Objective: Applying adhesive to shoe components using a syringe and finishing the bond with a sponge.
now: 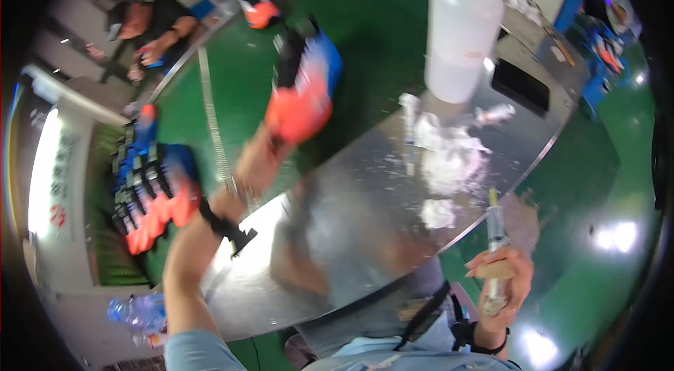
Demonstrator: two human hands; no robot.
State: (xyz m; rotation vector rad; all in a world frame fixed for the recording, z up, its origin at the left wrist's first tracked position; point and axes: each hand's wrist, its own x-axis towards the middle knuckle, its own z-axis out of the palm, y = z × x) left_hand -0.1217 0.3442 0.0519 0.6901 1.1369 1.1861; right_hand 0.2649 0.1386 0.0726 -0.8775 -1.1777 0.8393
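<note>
Nearest are the person's light blue sleeves (pixel 200 353) and, just above the lap, the right hand (pixel 516 276). Its fingers are curled closed around a clear syringe (pixel 496 225), held off the near edge of the bench (pixel 337 248) with its yellowish tip pointing up and away from the body. The lower part of the barrel runs under the fingers, and a tan band, perhaps a bandage, shows on one of them.

The left forearm, with a dark strap (pixel 221 222) around it, reaches out over the bench. At its end the left hand (pixel 260 159) grips an orange-and-blue piece (pixel 305 101) by its orange end, with dark fittings along the far part. Hand and piece are both blurred; how far the fingers close cannot be made out.

On the metal part of the bench, beyond the syringe tip, sits a small white clump (pixel 439 214), and past it a larger white heap (pixel 449 157) with crumbs scattered around. To the left, a cluster of similar orange-and-blue pieces (pixel 165 178) lies side by side. A thin pale strip (pixel 213 115) runs between them and the left hand.

Behind the white heap stands a large whitish bottle (pixel 463 27), with a black phone (pixel 520 84) lying to its right. Farther off, another orange-tipped piece (pixel 260 9) lies near the far rim, and beyond that a co-worker (pixel 165 27) in dark clothing leans in.
</note>
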